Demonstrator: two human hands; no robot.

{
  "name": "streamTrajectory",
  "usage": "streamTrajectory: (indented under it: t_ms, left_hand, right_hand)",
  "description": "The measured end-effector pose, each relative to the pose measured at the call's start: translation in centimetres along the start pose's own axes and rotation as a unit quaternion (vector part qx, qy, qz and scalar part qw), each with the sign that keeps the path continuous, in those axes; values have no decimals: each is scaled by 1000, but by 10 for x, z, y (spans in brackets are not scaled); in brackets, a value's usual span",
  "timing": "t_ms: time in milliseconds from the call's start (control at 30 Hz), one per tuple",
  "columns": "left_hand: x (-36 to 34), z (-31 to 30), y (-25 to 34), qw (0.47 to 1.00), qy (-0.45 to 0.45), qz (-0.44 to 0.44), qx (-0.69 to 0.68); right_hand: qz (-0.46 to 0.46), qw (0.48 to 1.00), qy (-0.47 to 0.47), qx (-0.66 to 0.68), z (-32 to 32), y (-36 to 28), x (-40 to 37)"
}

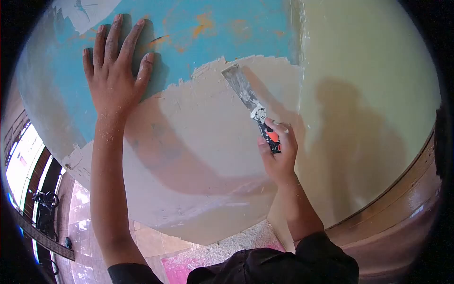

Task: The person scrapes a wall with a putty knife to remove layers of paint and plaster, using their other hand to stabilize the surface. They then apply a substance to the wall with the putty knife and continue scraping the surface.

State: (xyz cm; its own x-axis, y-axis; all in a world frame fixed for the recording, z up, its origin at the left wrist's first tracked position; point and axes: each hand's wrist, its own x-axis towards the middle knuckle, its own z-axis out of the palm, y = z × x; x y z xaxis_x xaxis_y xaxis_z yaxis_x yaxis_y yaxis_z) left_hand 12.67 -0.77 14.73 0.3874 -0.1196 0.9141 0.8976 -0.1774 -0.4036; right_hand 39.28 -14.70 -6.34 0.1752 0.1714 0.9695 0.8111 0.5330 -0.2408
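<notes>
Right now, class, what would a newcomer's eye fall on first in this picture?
The wide patch of pale beige putty spread over the turquoise painted wall fills the middle. At its upper edge, the right hand holds a metal putty knife with an orange-and-black handle. At upper left, the left hand lies flat on the turquoise paint.

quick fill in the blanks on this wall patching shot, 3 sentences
1. The left hand lies flat, fingers spread, on the ____ painted part of the wall.
2. The right hand grips a putty knife by its orange and ____ handle.
3. The knife's blade rests against the wall ____ (above/below) the right hand.

Missing words: blue; black; above
</notes>
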Motion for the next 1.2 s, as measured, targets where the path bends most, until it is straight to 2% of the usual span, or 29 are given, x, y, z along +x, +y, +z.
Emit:
streamTrajectory:
  t_ms: [167, 267, 400, 500, 567, 700, 767, 833, 867, 900, 967, 1000, 1133, 1200]
  left_hand:
    - [1, 0, 2, 1000, 1, 0, -6]
    - [3, 0, 5, 1000, 9, 1, -7]
    - [-1, 3, 3, 1000, -3, 1, -4]
    - [1, 2, 3, 1000, 17, 5, -13]
    - [1, -1, 3, 1000, -7, -6, 9]
    - [0, 1, 1, 1000, 6, -12, -15]
    - [-1, 2, 2, 999, 19, -6, -31]
    - [-1, 0, 2, 1000, 12, -8, -23]
    - [0, -1, 2, 1000, 5, -10, -14]
    - [0, 0, 2, 1000, 7, -12, -14]
    - [-1, 2, 1, 1000, 5, -15, -15]
    - [-1, 2, 1, 1000, 4, -15, -15]
    - [-1, -1, 1, 1000, 2, -16, -16]
    - [-2, -3, 0, 1000, -6, -21, -10]
  right_hand:
    - [28, 999, -24, -14, 5, -13, 6]
    - [74, 996, -52, -27, 6, -19, 13]
    - [42, 998, -33, -26, 18, -28, 35]
    - [35, 999, -20, 3, 18, -36, 64]
    - [14, 999, 2, 47, 12, -34, 70]
    - [-8, 996, 69, 62, 16, -22, 49]
    - [-19, 997, 65, 42, 19, -18, 43]
    - [199, 967, -58, 147, 18, -25, 36]
    - [154, 972, -11, 174, 25, -19, 28]
    - [152, 973, -11, 173, 26, -20, 25]
    - [183, 947, 20, 262, 26, -24, 19]
    - [271, 932, -46, 237, 20, -25, 22]
    - [236, 938, -28, 254, 16, -26, 15]
    - [125, 982, -36, 134, 14, -27, 11]
